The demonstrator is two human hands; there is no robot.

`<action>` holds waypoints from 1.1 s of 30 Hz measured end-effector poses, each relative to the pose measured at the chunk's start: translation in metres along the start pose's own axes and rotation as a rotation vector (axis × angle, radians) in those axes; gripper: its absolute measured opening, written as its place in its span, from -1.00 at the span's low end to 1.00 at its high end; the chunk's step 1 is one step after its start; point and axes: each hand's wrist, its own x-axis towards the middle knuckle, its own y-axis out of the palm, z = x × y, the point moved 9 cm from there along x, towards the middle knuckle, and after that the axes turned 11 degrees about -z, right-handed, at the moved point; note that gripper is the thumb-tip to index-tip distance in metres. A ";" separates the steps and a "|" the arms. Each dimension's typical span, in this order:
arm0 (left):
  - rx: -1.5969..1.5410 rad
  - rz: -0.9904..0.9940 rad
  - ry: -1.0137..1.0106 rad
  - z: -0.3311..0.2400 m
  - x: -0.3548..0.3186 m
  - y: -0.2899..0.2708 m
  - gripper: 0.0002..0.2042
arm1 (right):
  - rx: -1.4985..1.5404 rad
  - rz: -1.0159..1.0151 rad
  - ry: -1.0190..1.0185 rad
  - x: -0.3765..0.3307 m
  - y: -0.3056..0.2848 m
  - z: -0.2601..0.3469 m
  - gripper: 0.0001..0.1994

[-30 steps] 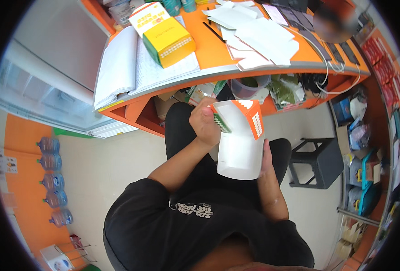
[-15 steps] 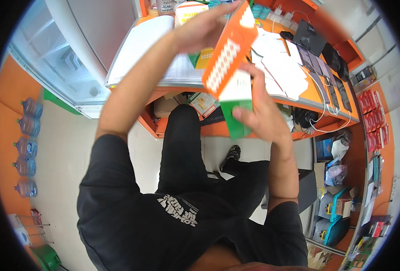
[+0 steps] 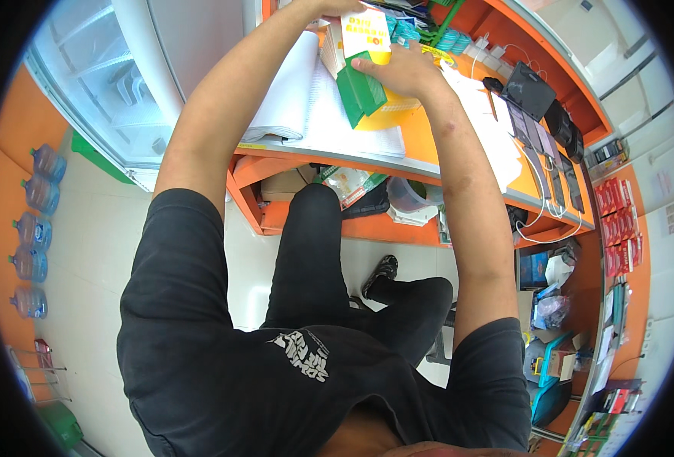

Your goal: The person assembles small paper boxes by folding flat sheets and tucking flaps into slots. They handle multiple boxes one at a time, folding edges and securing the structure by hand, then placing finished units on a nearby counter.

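On the desk's far side is a cardboard carton (image 3: 366, 34), white with yellow and orange lettering, its green end flaps (image 3: 360, 93) hanging toward me. My right hand (image 3: 409, 70) grips its right near corner, thumb lying along the top of the green part and fingers round the side. At the carton's far left corner is my left hand (image 3: 340, 7), partly cut off by the picture's upper rim; its fingers bend against the carton's edge. Beneath the carton, a yellow surface (image 3: 390, 116) shows beside printed sheets (image 3: 371, 142).
An open thick book (image 3: 280, 99) lies left on the orange desk (image 3: 426, 137). Loose white papers, several phones (image 3: 531, 122) with white cables and a black tablet (image 3: 529, 84) fill the right. Below are a shelf with a plastic tub (image 3: 409, 196) and my knees.
The carton has gone from raised and tilted, orange side showing, down to the desk farther from me, white face up. Both hands moved away from me with it.
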 end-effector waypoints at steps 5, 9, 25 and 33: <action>0.153 -0.049 0.034 0.011 -0.005 0.030 -0.62 | 0.025 0.025 0.027 -0.006 0.020 -0.007 0.04; 0.409 0.106 -0.073 0.048 -0.010 0.053 -0.46 | 0.073 0.058 0.067 -0.006 0.044 0.001 -0.05; 0.792 0.484 0.576 -0.005 -0.081 0.123 -0.53 | 0.152 0.006 0.126 -0.018 0.059 0.000 -0.09; 0.509 0.348 0.380 -0.003 -0.080 0.125 -0.47 | 0.386 -0.526 0.220 -0.053 -0.020 -0.213 -0.60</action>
